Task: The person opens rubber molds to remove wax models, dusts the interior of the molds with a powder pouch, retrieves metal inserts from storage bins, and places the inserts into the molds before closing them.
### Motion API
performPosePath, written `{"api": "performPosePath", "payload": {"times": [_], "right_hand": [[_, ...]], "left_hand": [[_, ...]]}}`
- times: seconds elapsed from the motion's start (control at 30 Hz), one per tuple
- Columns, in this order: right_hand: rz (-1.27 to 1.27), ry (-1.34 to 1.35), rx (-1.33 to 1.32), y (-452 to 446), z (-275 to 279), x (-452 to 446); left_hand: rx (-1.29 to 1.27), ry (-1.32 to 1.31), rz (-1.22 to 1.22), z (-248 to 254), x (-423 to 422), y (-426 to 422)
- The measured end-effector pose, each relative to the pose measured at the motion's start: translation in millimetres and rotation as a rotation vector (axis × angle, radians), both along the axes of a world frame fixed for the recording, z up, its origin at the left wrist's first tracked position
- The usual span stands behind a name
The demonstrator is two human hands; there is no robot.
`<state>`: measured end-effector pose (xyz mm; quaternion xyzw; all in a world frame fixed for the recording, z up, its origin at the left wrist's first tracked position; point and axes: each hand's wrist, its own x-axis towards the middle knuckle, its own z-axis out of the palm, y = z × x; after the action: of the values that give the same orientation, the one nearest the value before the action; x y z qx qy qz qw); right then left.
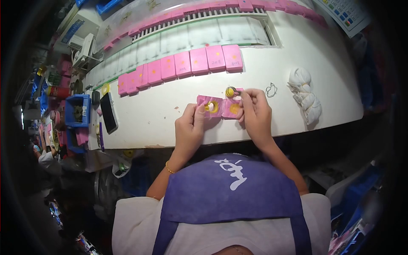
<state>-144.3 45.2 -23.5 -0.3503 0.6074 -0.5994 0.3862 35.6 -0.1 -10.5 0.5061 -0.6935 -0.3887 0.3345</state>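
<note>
A pink mold (217, 113) lies opened into two halves, each with a yellow-stained round hollow. My left hand (189, 124) is closed on its left half, thumb on top near a small whitish piece in the hollow. Between the thumb and fingertips of my right hand (257, 111) is a small round piece (230, 92), yellow with dark bands, raised just beyond the mold's far edge. The lower fingers of that hand are beside the right half; whether they grip it I cannot tell.
A row of pink blocks (182, 63) stands beyond my hands, before a long conveyor-like strip (191, 32). Right of me lie a thin wire-like loop (271, 89) and a bundle of white cloth (305, 97). A phone (109, 113) and a blue bin (77, 111) are at left.
</note>
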Motion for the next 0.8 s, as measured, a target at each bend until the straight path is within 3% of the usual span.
{"api": "performPosePath", "payload": {"times": [0.13, 0.23, 0.33, 0.4, 0.47, 0.57, 0.63, 0.67, 0.7, 0.8], "right_hand": [[0.054, -0.057, 0.104, -15, 11, -7], [0.025, -0.106, 0.057, -11, 13, -8], [-0.077, 0.588, -0.344, 0, 4, -8], [0.021, 0.82, -0.29, 10, 14, -15], [0.236, 0.332, 0.085, 26, 18, -11], [0.371, -0.406, 0.104, 32, 30, -2], [0.434, -0.406, 0.155, 30, 42, 2], [0.432, -0.358, 0.09, 28, 32, 7], [0.476, -0.392, 0.089, 24, 37, 10], [0.486, -0.528, -0.123, 14, 20, 31]], "left_hand": [[-0.092, 0.014, 0.057, 2, -11, 8], [0.049, 0.122, 0.056, 3, -13, 10], [-0.04, 0.198, 0.017, -2, -10, 14], [-0.088, 0.25, -0.013, -8, -1, 10], [-0.035, 0.35, -0.03, -6, 8, 7], [0.141, 0.604, 0.009, 4, 13, 5], [0.141, 0.834, 0.078, 2, 2, -5], [0.244, 1.013, 0.141, -10, -7, -5], [0.446, 1.15, 0.029, 13, -17, -8], [0.593, 1.234, 0.091, 32, -29, -12]]}}
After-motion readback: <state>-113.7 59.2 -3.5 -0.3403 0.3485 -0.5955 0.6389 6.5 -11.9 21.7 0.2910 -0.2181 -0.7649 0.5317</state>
